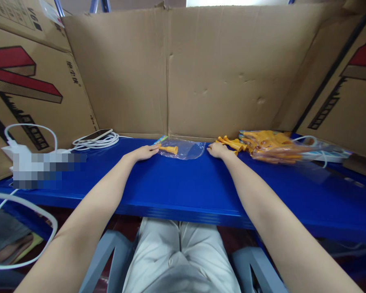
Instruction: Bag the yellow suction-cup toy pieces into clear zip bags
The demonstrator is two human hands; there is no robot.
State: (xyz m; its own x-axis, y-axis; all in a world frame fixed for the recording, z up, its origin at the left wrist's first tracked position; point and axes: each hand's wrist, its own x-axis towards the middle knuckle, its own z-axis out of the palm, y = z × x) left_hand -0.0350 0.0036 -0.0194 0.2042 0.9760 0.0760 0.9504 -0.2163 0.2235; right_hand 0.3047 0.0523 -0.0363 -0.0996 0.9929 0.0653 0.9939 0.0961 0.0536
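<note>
A clear plastic bag [190, 150] lies flat near the back of the blue table, with a coloured strip at its upper left corner. One orange horn-shaped plastic piece [171, 150] lies at the bag's left part, its flared end to the right. Around its narrow end my left hand [145, 152] is closed, at the bag's left edge. My right hand [217, 149] rests on the table just past the bag's right edge, fingers slightly apart, with nothing visible in them. Several loose orange pieces [233, 143] lie behind and beside it, partly hidden by the hand.
A filled bag of orange pieces [270, 145] lies at the right. White cables [105, 140] and a phone [97, 134] are at the back left, beside a partly blurred white object [33, 167]. Cardboard walls [219, 73] enclose the blue table [177, 187].
</note>
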